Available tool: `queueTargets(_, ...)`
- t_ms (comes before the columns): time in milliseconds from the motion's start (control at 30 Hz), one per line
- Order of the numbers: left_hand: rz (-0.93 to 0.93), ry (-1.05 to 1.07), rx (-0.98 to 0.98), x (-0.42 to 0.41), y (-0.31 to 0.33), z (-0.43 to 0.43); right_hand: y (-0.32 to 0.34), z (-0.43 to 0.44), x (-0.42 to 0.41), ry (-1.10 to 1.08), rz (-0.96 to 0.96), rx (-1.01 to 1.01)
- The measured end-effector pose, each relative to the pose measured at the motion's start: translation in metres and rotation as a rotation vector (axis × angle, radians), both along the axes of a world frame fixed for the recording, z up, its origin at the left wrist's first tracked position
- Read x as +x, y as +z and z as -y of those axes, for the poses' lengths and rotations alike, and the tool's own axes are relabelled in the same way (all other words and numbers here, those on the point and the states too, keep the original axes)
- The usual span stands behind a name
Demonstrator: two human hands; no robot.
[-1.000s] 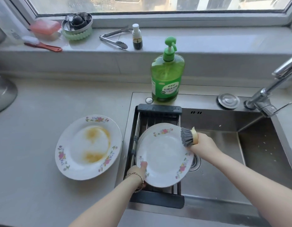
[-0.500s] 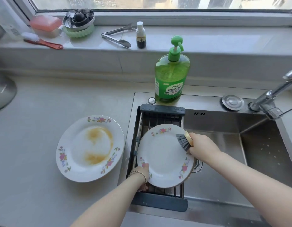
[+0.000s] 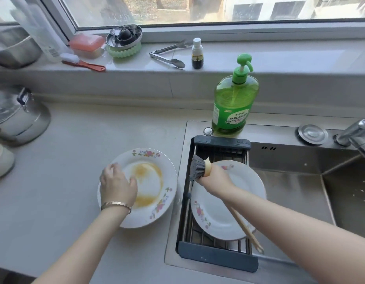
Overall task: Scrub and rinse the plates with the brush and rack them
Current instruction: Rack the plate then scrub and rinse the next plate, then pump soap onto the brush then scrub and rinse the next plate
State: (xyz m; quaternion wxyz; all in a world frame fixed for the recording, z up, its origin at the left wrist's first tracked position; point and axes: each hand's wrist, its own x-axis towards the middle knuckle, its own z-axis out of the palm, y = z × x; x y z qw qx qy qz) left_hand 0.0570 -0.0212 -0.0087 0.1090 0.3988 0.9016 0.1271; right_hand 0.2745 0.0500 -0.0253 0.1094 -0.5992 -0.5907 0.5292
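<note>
Plates two, stained plate (image 3: pixel 155 181) under relaxed left fingers (image 3: pixel 113 168), clean plate (image 3: pixel 218 218) racked, right fingers (image 3: pixel 204 178) clamping one brush (image 3: pixel 196 169).

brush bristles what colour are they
Dark grey, on the brush below its pale cream head; the head view, the only one, shows it clearly.
</note>
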Motion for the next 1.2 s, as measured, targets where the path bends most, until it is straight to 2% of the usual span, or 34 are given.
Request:
queueTargets(67,0.081,0.256,-0.186,-0.032,-0.006,0.002,-0.009,0.007,-0.024,-0.003,-0.029,-0.097)
queueTargets(133,0.246,0.369,-0.291,-0.051,-0.013,0.005,-0.016,0.012,-0.043,-0.001,-0.026,-0.159)
queueTargets(233,0.351,0.371,-0.269,-0.070,-0.020,0.008,-0.017,0.016,-0.062,-0.005,-0.042,-0.181)
queueTargets(500,0.195,0.259,-0.220,-0.064,-0.010,0.012,-0.013,0.021,-0.072,0.033,0.088,-0.070)
queueTargets(667,0.266,0.299,-0.310,-0.073,-0.007,0.006,-0.007,0.022,-0.072,0.052,0.090,-0.055)
queueTargets(767,0.252,0.320,-0.202,-0.070,-0.002,0.005,-0.009,0.020,-0.067,-0.014,0.066,-0.108)
queueTargets(867,0.274,0.238,0.007,-0.053,0.016,0.001,-0.009,0.016,-0.054,-0.116,0.021,-0.121)
queueTargets(933,0.403,0.210,0.167,-0.035,0.033,-0.006,-0.003,0.010,-0.037,-0.197,-0.024,-0.083)
queueTargets(1033,0.739,0.287,0.353,-0.006,0.054,-0.024,0.020,-0.002,0.001,-0.265,-0.095,0.023)
queueTargets(1133,0.996,0.352,0.333,0.038,0.072,-0.039,0.049,-0.014,0.053,-0.298,-0.155,0.126)
queueTargets(1200,1.128,0.338,0.308,0.072,0.075,-0.048,0.063,-0.018,0.093,-0.301,-0.129,0.170)
